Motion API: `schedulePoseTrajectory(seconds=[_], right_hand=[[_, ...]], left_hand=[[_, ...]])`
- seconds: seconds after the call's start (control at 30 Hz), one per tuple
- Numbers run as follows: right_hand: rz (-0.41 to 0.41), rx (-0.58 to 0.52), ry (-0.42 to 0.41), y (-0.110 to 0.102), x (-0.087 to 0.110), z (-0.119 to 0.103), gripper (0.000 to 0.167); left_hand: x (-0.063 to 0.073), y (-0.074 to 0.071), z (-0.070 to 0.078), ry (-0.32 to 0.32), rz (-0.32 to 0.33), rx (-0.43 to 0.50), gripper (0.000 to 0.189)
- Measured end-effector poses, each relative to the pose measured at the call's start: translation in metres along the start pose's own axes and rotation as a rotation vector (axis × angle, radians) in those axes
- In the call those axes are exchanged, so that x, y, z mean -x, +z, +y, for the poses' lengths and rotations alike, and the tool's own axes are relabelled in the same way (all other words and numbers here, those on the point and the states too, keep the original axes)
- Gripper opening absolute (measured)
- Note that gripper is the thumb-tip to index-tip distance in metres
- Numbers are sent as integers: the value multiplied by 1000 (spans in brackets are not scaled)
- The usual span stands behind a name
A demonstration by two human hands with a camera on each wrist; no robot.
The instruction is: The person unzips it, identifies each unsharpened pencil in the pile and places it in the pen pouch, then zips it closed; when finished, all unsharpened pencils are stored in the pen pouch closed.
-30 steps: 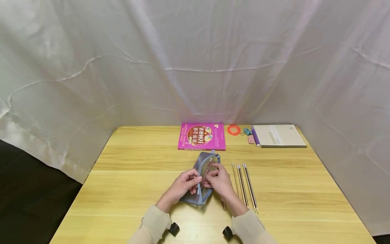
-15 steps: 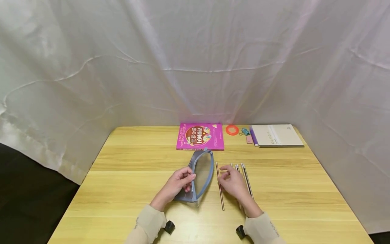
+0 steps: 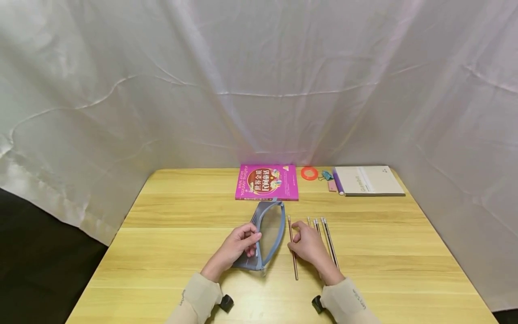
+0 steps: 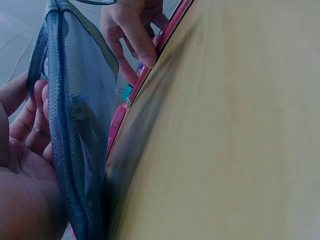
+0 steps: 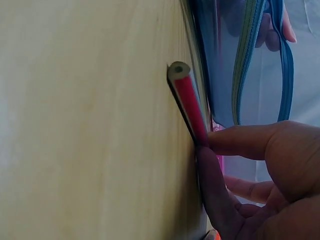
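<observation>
A blue-grey mesh zip pencil case (image 3: 247, 263) stands on the table with its mouth spread wide. My left hand (image 3: 236, 247) grips the near zip edge between thumb and fingers. To the right of the case lies a red pencil (image 3: 295, 265) with dark stripes. It has a flat, unsharpened end toward me in the right wrist view (image 5: 190, 102). The thumb and index finger of my right hand (image 3: 310, 246) pinch this pencil, low over the tabletop. Several striped pencils (image 3: 329, 238) lie side by side just beyond that hand, partly hidden by the wrist.
A pink book (image 3: 285, 182) lies at the back of the wooden table (image 3: 170, 216). Right of it are an orange ring (image 3: 304, 173), a teal binder clip (image 3: 328, 175), a pink eraser (image 3: 332, 186), a purple marker (image 3: 338, 182) and a notebook (image 3: 380, 180).
My right hand has left a patterned pencil inside the case, come out and moved right to the red pencil, closing thumb and finger on it. The left hand shifted slightly left with the case.
</observation>
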State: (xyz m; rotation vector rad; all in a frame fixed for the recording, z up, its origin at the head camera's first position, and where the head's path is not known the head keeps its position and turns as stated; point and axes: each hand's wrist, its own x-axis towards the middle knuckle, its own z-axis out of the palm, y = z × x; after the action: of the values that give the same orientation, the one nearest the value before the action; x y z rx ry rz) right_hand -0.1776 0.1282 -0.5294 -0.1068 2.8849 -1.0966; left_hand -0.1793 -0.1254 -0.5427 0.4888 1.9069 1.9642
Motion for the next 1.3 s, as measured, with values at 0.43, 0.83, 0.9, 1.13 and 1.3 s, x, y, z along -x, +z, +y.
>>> schedulePoseTrajectory(seconds=[0.43,0.83,0.9,1.13,1.3], right_hand=[[-36,-72,58,-1,-2,1,58],[-84,-519,205,-13,-2,-2,47],[-104,-616,202,-16,-3,-2,48],[-156,-833,199,-21,-4,-8,47],[-136,-886,208,-21,-4,-11,46]], left_hand=[[0,2,1,-14,-6,8,28],[-1,2,0,-5,-10,1,28],[-1,2,-1,-3,-10,-1,28],[0,4,0,-5,-6,0,28],[0,5,0,-5,-8,5,28]])
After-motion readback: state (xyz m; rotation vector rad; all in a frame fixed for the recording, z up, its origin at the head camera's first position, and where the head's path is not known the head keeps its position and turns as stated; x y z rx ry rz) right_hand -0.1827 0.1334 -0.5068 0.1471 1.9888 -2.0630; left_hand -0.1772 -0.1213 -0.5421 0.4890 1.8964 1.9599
